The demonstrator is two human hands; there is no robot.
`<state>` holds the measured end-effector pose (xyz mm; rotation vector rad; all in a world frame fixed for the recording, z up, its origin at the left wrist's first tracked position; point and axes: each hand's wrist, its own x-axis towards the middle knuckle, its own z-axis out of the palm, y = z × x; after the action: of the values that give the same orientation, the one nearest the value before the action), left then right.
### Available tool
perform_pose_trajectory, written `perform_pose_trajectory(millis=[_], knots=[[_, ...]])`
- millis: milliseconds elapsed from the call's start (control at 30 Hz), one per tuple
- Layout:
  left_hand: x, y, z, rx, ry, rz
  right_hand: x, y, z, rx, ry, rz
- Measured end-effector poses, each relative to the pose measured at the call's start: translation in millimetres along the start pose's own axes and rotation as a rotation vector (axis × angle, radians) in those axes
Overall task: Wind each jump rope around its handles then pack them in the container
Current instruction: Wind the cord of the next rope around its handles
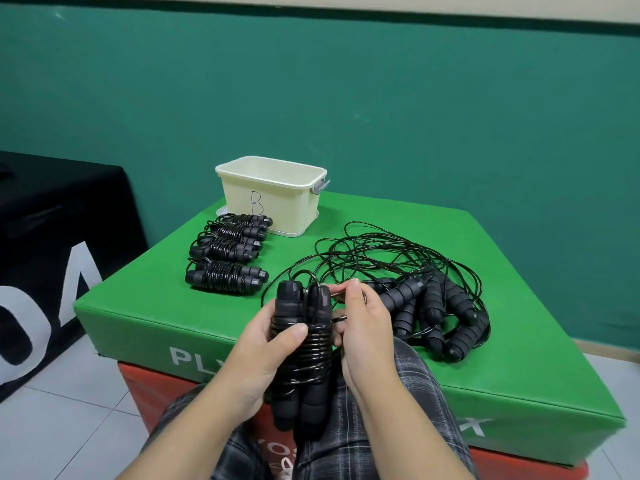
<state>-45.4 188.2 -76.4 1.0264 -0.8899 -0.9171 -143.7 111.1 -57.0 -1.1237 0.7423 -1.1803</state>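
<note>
While the left hand point(258, 355) clamps the paired black foam handles point(299, 358), the right hand point(360, 327) pinches the thin black cord's tail point(337, 295) (untucked); slack could unravel the coils

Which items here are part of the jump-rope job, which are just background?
Part of the job:
- jump rope being wound, held by left hand and right hand
- wound ropes in a row
- unwound rope pile
- cream container marked B

Background:
- green plyo box as work surface
- red box beneath
- black box at left
</note>
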Motion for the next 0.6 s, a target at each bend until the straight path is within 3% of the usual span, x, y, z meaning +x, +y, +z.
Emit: perform_pose_trajectory(millis=[167,367,467,600], knots=[[5,3,20,0.022,0.036,-0.033,7,-1,-4,0.013,0.123,-0.007],[18,9,34,0.109,0.175,0.008,8,-6,-11,0.229,0.041,0.011],[18,4,39,0.115,0.093,0.008,9,-10,-18,0.040,0.202,-0.101],[17,-1,52,0.335,0.035,0.031,3,-16,-26,-0.087,0.344,-0.249]])
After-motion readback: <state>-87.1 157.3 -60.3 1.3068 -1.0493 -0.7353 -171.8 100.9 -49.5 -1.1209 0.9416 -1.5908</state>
